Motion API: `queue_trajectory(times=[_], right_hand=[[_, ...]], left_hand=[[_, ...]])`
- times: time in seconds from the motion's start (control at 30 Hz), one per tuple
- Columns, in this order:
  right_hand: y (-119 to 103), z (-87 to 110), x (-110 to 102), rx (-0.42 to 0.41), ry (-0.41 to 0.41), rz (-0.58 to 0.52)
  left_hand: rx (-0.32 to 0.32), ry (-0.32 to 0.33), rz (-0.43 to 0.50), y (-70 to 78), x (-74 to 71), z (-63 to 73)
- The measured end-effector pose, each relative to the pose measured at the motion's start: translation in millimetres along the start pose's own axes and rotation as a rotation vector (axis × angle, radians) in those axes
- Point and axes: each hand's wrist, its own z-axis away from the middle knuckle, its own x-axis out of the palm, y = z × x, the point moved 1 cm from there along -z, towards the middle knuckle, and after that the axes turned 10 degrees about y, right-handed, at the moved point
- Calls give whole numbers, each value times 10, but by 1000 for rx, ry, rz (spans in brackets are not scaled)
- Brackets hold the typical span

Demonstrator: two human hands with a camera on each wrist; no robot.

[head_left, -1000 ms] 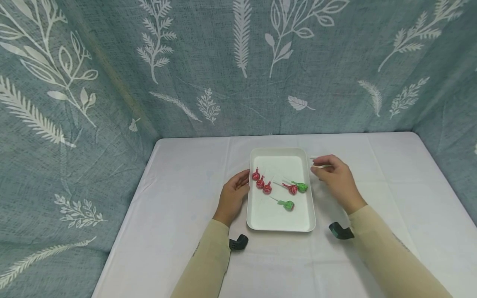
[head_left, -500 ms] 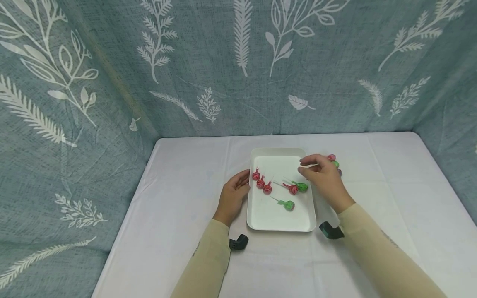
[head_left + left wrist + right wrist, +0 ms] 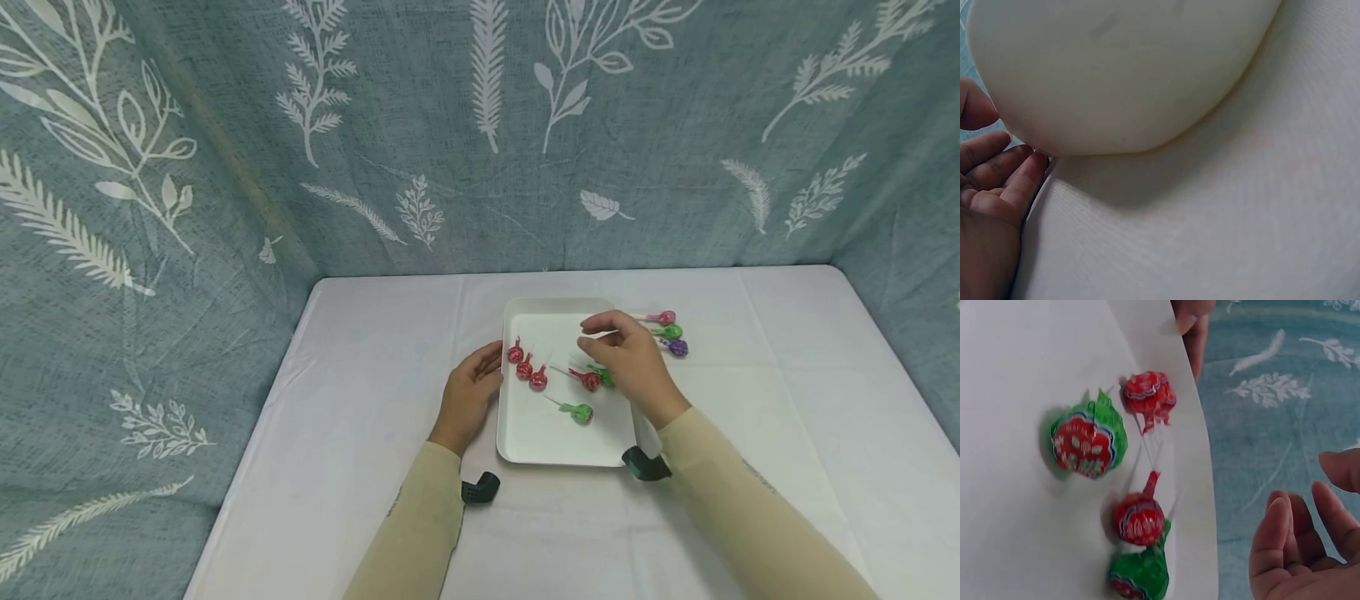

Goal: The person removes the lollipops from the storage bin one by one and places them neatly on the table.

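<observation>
The likely light, slick-wrapped lollipops (image 3: pixel 537 381) should pinch best by their sticks (image 3: pixel 552 401), the right grip (image 3: pixel 628 354) parted and empty, the left grip (image 3: pixel 467 398) relaxed against the left edge of the tray (image 3: pixel 558 446).

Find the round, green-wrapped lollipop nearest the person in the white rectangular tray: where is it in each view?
Head: the round, green-wrapped lollipop lies just below the middle of the white rectangular tray.
Left wrist: not in it.
Right wrist: left of centre, the leftmost lollipop.
Shared landmark: the person's bare left hand, at the tray's edge in all three views.
</observation>
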Motion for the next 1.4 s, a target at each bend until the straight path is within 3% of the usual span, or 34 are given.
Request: queue_trajectory(times=[0.5, 1.07, 1.4], right_hand=[[85, -54, 289, 26, -49, 44], [148, -164, 386, 21, -57, 33], [160, -170, 445, 60, -117, 70]], left_hand=[[-12, 2, 17, -2, 3, -9], [-9, 2, -1, 9, 10, -12], [-8, -4, 13, 36, 11, -5]])
